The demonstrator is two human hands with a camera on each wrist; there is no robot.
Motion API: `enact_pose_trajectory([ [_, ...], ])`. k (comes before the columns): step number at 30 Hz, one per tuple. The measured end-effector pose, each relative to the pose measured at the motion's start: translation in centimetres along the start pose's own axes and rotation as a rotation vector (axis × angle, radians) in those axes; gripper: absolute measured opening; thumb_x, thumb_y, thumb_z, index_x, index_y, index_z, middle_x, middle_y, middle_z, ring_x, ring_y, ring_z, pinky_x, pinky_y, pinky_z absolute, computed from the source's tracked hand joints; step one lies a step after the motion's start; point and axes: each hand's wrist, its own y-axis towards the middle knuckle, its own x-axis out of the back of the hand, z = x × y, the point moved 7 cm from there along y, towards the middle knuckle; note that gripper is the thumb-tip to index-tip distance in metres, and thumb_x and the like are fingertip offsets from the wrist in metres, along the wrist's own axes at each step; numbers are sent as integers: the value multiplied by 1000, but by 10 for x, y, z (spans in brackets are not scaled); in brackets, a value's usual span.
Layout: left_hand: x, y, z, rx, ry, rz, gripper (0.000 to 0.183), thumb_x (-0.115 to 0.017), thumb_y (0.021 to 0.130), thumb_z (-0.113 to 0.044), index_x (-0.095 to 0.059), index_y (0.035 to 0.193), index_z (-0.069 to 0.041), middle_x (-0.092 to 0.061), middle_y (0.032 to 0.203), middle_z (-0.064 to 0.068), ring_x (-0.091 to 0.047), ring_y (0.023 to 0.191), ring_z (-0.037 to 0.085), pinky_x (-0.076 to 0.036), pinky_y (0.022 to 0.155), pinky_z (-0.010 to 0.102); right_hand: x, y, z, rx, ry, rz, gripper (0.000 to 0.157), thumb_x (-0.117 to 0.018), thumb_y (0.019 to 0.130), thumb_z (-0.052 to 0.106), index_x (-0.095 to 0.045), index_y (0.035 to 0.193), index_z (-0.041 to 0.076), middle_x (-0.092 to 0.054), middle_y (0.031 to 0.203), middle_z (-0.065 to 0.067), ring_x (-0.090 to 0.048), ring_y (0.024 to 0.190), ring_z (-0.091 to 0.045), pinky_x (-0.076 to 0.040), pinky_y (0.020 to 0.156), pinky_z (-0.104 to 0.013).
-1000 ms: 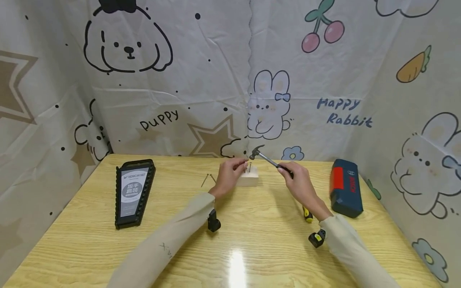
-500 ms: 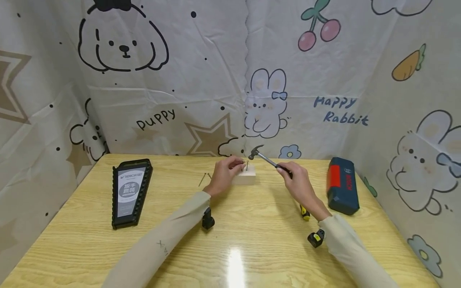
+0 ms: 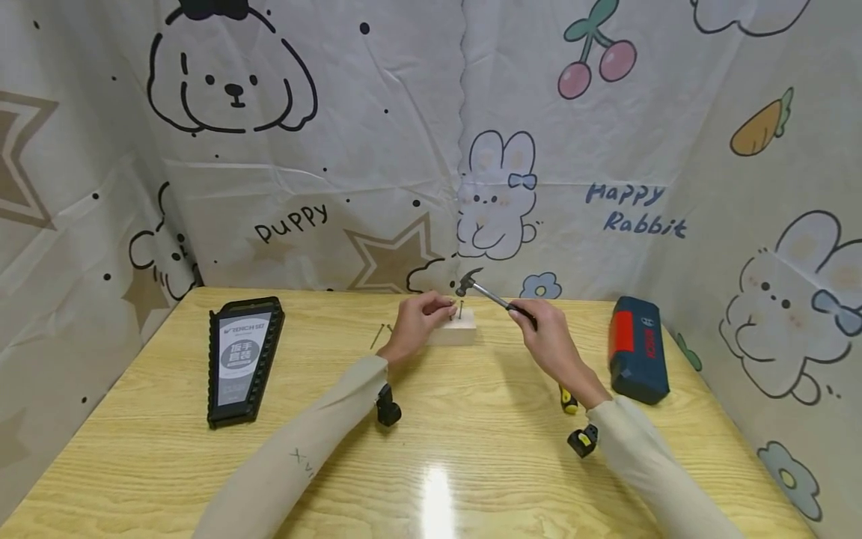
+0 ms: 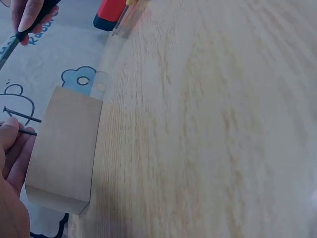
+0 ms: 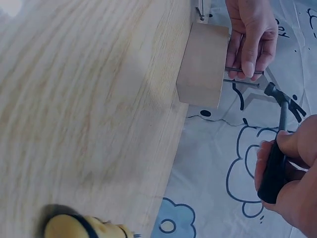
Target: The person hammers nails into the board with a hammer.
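Note:
A pale wooden block point(image 3: 453, 336) sits near the table's back edge. Two nails stand upright from its top. My left hand point(image 3: 412, 326) pinches one nail point(image 5: 258, 73) between thumb and fingers, partly covering it. The other nail point(image 5: 241, 83) stands uncovered beside those fingers. In my right hand point(image 3: 551, 334) is a claw hammer point(image 3: 490, 294), gripped by its black handle. Its head point(image 5: 273, 91) hangs in the air just above the nails, apart from them in the right wrist view.
Loose nails point(image 3: 377, 336) lie on the table left of the block. A black wrench-set case point(image 3: 245, 363) is at the left, a blue and red Bosch case point(image 3: 640, 350) at the right. A yellow-and-black screwdriver point(image 3: 569, 400) lies under my right forearm.
The hammer and my right hand have shifted slightly left, bringing the head nearer to above the nails. My left hand keeps its pinch on the nail. The head view has shifted a little.

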Motion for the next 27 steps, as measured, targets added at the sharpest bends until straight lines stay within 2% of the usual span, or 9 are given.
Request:
enact_pose_trajectory([
  [7,3,-1,3,40,-8,12,11,-77,95,-7,-78,105,-1,-80,106,12,-76,96,22,-61,86,27,-3,11,10,2,-8,27,18,-66,103,5,-75,114,-5,-71,95,-16,-54,75,-22,-44,65,-33],
  [12,4,-2,4,35,-17,17,12,-77,96,-8,-77,106,-2,-80,104,12,-76,93,22,-60,84,26,9,18,22,38,27,-88,20,-65,104,7,-74,118,-4,-70,94,-16,-55,74,-22,-44,63,-30],
  [16,3,-3,4,11,-45,0,11,-77,95,-5,-76,104,1,-79,103,15,-76,94,27,-61,84,25,12,11,20,24,98,-180,24,-62,106,9,-71,124,-4,-70,103,-17,-60,81,-24,-47,68,-26],
  [18,2,-3,3,-1,-60,-16,11,-78,94,-3,-75,103,2,-79,102,17,-76,94,29,-61,83,25,7,5,16,24,93,-162,25,-62,106,8,-71,124,-5,-70,104,-18,-62,83,-24,-50,70,-26],
  [22,1,-4,4,-7,-79,-39,11,-78,92,0,-75,101,3,-79,101,18,-76,93,31,-62,83,24,-2,-1,13,105,-15,-53,17,-64,103,1,-72,115,-7,-68,96,-16,-58,78,-22,-48,65,-31],
  [24,1,-3,4,-7,-85,-42,11,-79,92,0,-75,101,3,-79,102,18,-77,94,31,-62,84,25,0,0,13,147,-58,-47,15,-66,101,-1,-73,112,-7,-66,92,-15,-54,75,-22,-45,62,-33],
  [27,1,-2,4,-2,-75,-33,10,-78,93,-2,-76,102,3,-79,104,17,-77,97,30,-62,88,28,8,5,13,160,-69,-98,16,-66,101,-1,-73,113,-8,-65,91,-16,-53,73,-21,-44,60,-33],
])
